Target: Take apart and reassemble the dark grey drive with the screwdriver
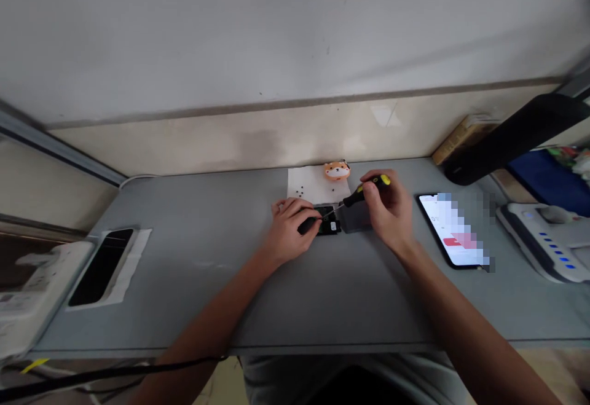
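My right hand (388, 211) is closed around a black and yellow screwdriver (366, 190), whose thin tip points left and down onto a small black device (328, 222) lying on the grey table (193, 270). My left hand (289, 228) is curled over the device's left end and holds it down. A dark grey flat part (356, 219) lies just right of the device, partly under my right hand. Behind them a white sheet (310, 185) carries a few tiny black screws (300, 191) and a small orange animal figure (337, 170).
A lit phone (454, 230) lies to the right. Further right sit a white machine with blue lights (548, 239) and a black lamp head (511, 137). At the left a dark phone (100, 267) rests on white paper beside a white box (32, 294). A wall stands behind.
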A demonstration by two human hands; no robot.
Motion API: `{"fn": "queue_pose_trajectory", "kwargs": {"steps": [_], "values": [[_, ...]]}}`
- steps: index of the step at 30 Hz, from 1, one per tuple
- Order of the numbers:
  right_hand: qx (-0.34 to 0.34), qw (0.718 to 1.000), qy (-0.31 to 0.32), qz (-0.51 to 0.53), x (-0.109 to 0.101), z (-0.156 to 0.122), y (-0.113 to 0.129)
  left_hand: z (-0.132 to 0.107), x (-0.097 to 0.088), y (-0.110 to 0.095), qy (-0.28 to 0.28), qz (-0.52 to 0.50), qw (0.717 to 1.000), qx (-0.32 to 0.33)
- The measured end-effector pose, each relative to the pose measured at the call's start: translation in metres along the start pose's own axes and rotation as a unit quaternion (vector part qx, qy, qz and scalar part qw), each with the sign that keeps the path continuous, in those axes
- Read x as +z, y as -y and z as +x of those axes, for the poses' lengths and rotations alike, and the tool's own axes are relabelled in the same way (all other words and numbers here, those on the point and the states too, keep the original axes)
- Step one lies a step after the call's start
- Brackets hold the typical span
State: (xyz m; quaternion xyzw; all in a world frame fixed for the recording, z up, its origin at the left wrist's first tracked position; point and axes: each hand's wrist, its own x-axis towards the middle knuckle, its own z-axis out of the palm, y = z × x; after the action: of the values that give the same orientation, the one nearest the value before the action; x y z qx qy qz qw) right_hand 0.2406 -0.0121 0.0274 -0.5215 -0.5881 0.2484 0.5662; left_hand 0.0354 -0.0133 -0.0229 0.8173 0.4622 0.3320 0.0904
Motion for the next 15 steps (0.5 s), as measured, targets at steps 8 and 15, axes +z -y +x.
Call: {"fn": "queue_pose_trajectory", "kwargs": {"steps": [8, 15], "values": [[-0.034, 0.996, 0.026, -0.073, -0.0032, -0.0036, 0.0019, 0.0018, -0.0042, -0.0020, 0.108, 0.018, 0.994, 0.007], [-0.029, 0.996, 0.026, -0.084, 0.0005, -0.0012, -0.0041, 0.0046, -0.0052, 0.0001, 0.149, 0.007, 0.989, 0.015]]}}
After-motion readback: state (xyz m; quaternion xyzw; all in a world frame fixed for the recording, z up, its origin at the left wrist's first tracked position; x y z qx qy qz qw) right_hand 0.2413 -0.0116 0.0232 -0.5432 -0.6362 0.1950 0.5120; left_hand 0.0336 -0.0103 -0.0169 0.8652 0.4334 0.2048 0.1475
